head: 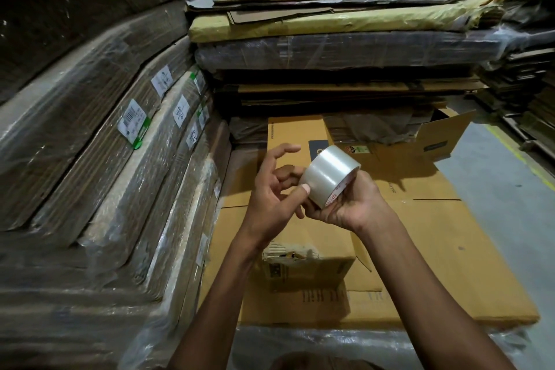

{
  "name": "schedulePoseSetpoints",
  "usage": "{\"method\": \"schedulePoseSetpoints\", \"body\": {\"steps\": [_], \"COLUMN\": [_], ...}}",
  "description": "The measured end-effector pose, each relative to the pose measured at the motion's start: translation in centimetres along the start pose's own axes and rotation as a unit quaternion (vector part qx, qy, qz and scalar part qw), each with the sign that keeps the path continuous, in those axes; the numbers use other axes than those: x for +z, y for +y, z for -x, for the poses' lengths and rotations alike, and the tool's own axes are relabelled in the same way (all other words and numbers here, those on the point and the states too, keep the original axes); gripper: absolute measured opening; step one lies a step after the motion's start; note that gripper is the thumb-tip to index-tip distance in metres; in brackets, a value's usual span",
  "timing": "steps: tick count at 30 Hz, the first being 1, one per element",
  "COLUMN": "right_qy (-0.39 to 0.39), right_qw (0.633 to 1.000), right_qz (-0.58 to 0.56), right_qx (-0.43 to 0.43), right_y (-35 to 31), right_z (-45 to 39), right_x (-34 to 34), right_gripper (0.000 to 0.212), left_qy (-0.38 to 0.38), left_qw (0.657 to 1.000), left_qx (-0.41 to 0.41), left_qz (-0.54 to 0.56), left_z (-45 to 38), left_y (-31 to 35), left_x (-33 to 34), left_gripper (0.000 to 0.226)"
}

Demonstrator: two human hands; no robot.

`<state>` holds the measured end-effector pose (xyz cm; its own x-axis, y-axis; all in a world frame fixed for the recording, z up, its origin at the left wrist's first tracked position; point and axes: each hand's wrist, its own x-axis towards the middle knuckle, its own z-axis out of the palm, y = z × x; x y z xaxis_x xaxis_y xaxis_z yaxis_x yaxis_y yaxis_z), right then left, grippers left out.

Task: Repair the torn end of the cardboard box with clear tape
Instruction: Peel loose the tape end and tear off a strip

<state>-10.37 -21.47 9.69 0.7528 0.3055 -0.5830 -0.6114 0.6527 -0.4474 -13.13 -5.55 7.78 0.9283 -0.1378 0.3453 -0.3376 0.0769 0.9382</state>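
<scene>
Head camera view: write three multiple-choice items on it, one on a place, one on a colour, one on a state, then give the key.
1. Where is the torn end of the brown cardboard box?
A. Below the hands, near the viewer
B. On the top stack
C. On the grey floor

2. What colour are the stripes on the white labels on the wrapped bundles at left?
A. Blue
B. Green
C. Orange

3. What holds the roll of clear tape?
A. Nothing; it lies on the box
B. Left hand alone
C. Right hand, with the left hand thumb at its edge

Key: 1 A, the ragged edge shows under the wrists; 2 B, green bands edge the labels; 3 C, the right grip cradles the roll.
</scene>
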Motion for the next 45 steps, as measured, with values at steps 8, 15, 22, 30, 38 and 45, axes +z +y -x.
{"method": "schedulePoseSetpoints", "body": {"steps": [8,15,22,30,38,45], "right_qy": [-0.052,-0.057,-0.055,-0.036,0.004,0.033], "right_qw": [0.999,0.998,0.997,0.998,0.998,0.997], "right_qz": [-0.002,0.030,0.048,0.043,0.044,0.058], "right_qx": [-0.002,-0.011,-0.014,-0.023,-0.033,-0.041], "right_y": [-0.1,-0.1,-0.4,-0.8,-0.3,0.0], "right_z": [0.1,0.0,-0.4,-0.3,-0.7,-0.7], "right_x": [-0.1,-0.4,-0.1,-0.4,-0.8,-0.8], "right_gripper": [0.062,0.058,0.054,0.047,0.046,0.044], "left_qy": [0.025,0.066,0.119,0.154,0.130,0.058], "left_qw": [0.988,0.975,0.964,0.926,0.859,0.858], "left_qx": [0.092,0.146,0.167,0.223,0.285,0.259], "left_qz": [-0.125,-0.154,-0.167,-0.262,-0.405,-0.439], "left_z": [-0.5,-0.5,-0.7,-0.9,-0.8,-1.1], "left_y": [0.5,0.6,0.5,0.2,-0.4,-0.2], "left_x": [0.4,0.8,1.5,1.0,0.0,-1.3], "left_gripper": [0.034,0.018,0.021,0.019,0.011,0.019]}}
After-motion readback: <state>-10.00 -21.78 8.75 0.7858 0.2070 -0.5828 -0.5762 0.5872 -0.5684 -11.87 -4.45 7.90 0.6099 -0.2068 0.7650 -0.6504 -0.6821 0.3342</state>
